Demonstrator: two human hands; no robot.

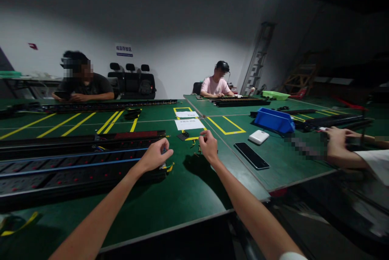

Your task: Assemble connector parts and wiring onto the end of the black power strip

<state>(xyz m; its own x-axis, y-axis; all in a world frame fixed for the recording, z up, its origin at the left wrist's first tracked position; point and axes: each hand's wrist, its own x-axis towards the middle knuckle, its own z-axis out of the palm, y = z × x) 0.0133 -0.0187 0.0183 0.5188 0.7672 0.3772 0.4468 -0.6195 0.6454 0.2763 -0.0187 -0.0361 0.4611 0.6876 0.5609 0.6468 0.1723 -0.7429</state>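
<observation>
My left hand [155,155] is curled at the right end of the long black strips [100,171], its thumb and fingers nearly together. Whatever lies between those fingers is hidden. Red dots and blue lines run along the strips, and a yellow-green wire [170,167] sticks out beside the hand. To the right, my right hand [209,146] is raised over the green table with its fingers closed in a pinch. Something small and dark with a yellow bit [197,151] shows by its fingertips, too small to name. Just beyond sits a small black part [183,135].
White paper sheets [189,124] lie ahead on the green table [209,195]. On the right are a phone [251,156], a white box-shaped device [258,137] and a blue bin [273,120]. A co-worker's hands [337,142] are at far right; two people sit across the table.
</observation>
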